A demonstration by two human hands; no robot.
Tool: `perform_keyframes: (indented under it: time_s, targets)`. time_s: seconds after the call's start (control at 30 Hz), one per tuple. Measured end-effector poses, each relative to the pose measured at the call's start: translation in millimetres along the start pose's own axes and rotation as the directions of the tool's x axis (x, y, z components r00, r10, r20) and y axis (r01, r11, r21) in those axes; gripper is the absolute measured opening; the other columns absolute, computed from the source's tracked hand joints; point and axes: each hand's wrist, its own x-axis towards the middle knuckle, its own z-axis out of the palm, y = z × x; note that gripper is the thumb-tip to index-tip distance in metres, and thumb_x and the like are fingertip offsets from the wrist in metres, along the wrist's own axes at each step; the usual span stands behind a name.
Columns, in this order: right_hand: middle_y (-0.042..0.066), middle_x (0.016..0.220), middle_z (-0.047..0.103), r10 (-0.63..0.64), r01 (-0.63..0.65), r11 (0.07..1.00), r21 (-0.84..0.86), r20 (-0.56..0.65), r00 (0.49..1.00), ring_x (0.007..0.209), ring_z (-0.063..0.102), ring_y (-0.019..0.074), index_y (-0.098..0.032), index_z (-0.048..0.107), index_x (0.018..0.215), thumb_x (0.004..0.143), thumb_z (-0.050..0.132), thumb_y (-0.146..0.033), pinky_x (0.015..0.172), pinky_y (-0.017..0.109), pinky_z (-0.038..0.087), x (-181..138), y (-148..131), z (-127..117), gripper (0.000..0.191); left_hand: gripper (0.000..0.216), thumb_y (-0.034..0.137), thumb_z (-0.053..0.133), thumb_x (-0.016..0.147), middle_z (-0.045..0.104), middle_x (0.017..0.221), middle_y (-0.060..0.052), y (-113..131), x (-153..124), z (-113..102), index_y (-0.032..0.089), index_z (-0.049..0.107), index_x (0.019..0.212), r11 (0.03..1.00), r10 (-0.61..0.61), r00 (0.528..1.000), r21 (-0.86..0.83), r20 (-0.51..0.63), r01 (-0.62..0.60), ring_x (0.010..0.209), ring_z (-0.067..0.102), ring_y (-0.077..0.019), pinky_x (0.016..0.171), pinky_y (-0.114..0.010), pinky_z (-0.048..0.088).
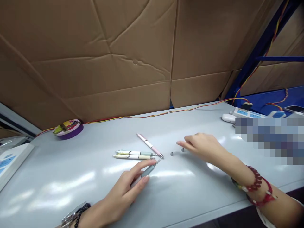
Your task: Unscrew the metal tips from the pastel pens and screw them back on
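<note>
My left hand is closed round a pen with a grey-blue grip, its bare narrow end pointing up and right between the fingertips. My right hand hovers low over the table with the thumb stretched out; some of its fingers are hidden. Just below that thumb stands a small silver cone, which looks like a pen tip. A second silver tip stands a little to its left. Beyond my left hand lie a pink-and-white pen, a pale green pen and a pale yellow pen.
A purple-edged round box sits at the back left of the grey table. Red and yellow wires run along the back edge before a cardboard wall. Rightward are a white rounded case and a power strip.
</note>
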Motion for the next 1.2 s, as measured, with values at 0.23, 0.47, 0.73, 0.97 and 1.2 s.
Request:
perform_keyframes:
  time_s: [0.23, 0.47, 0.73, 0.97, 1.2]
  targets:
    - [0.003, 0.086, 0.066, -0.474, 0.569, 0.565, 0.598, -0.33, 0.816, 0.073, 0.057, 0.0116, -0.018, 0.059, 0.096, 0.088, 0.055, -0.031, 0.064, 0.021, 0.045, -18, -24, -5, 0.015, 0.035, 0.032, 0.037, 0.096, 0.052, 0.128, 0.007, 1, 1, -1, 0.042, 0.038, 0.129, 0.995, 0.085, 0.994, 0.055, 0.061, -0.089, 0.106, 0.053, -0.0155, 0.094, -0.025, 0.039]
    - [0.004, 0.073, 0.066, -0.502, 0.663, 0.435, 0.609, -0.447, 0.74, 0.067, 0.058, 0.0116, -0.016, 0.064, 0.086, 0.091, 0.052, -0.025, 0.064, 0.022, 0.046, -20, -43, 16, 0.016, 0.035, 0.033, 0.035, 0.096, 0.063, 0.104, 0.001, 5, 3, 1, 0.032, 0.035, 0.131, 0.976, 0.126, 0.987, 0.165, 0.099, -0.141, 0.085, 0.059, -0.0151, 0.077, -0.023, 0.043]
    - [0.007, 0.074, 0.065, -0.576, 0.72, 0.575, 0.389, -0.432, 0.694, 0.07, 0.053, 0.016, -0.016, 0.064, 0.088, 0.092, 0.04, -0.049, 0.062, 0.027, 0.044, -11, -36, 20, 0.042, 0.022, 0.03, 0.034, 0.095, 0.064, 0.078, -0.001, 2, 4, 10, 0.021, 0.047, 0.109, 0.906, 0.218, 0.976, 0.37, 0.001, -0.203, 0.066, 0.059, -0.0163, 0.062, -0.025, 0.045]
    - [0.008, 0.081, 0.065, -0.522, 0.62, 0.774, 0.125, -0.428, 0.738, 0.075, 0.049, 0.0189, -0.015, 0.063, 0.089, 0.098, 0.022, -0.039, 0.065, 0.029, 0.041, 6, -37, 14, 0.048, 0.023, 0.022, 0.038, 0.094, 0.064, 0.095, -0.006, -10, 13, -9, 0.019, 0.056, 0.107, 0.744, 0.379, 0.921, 0.622, -0.092, -0.244, 0.087, 0.059, -0.0219, 0.073, -0.033, 0.049]
    - [0.003, 0.063, 0.061, -0.563, 0.573, 0.82, -0.018, -0.206, 0.8, 0.069, 0.047, 0.0183, -0.018, 0.062, 0.07, 0.088, 0.048, -0.015, 0.06, 0.028, 0.032, 17, -58, 0, 0.023, 0.02, 0.02, 0.04, 0.093, 0.062, 0.095, -0.003, -16, 16, -20, 0.021, 0.055, 0.107, 0.829, 0.359, 0.917, 0.511, -0.174, -0.228, 0.086, 0.057, -0.019, 0.074, -0.031, 0.046]
